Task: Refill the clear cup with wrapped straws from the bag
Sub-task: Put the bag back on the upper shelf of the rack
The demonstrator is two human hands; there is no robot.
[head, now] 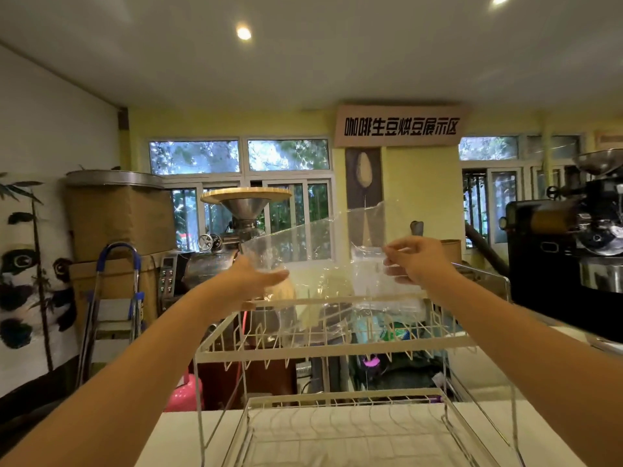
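A clear plastic bag (320,261) is stretched in the air between both hands, above the top tier of a white wire rack (330,352). My left hand (259,276) pinches the bag's left end. My right hand (416,259) pinches its right end at about the same height. The bag looks crumpled and see-through; I cannot tell whether any wrapped straws are inside it. No clear cup is in view.
The two-tier wire rack stands on a white counter (175,443) directly below my arms. A black coffee roaster (566,244) sits at the right. A stepladder (111,311), cardboard boxes and a metal grinder with a funnel (244,210) stand behind the counter.
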